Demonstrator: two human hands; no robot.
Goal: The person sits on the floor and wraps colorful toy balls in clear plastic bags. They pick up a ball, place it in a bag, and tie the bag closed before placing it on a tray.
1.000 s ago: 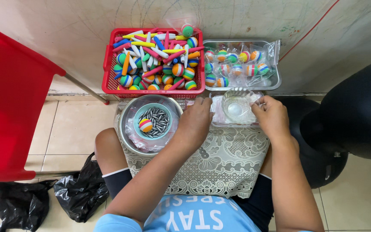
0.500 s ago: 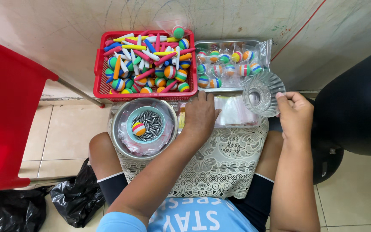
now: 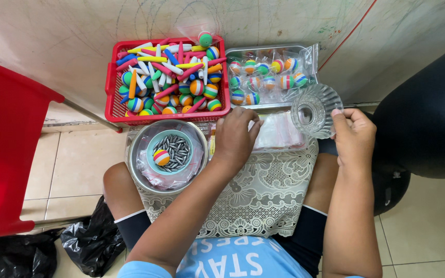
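Observation:
My right hand holds a clear ribbed glass dish by its rim, tilted up to the right of a stack of small clear plastic bags. My left hand rests fingers-down on the left end of that stack. Both lie on a white lace cloth over my lap. Left of my left hand, a metal bowl holds a small teal bowl with grey metal pellets and one striped ball.
A red basket of striped balls and coloured sticks stands by the wall. Beside it a metal tray holds bagged striped balls. A red chair is on the left, black bags on the floor, a dark object on the right.
My right hand has lifted the glass dish off the bag stack and carried it to the right. My left hand has shifted right onto the bags.

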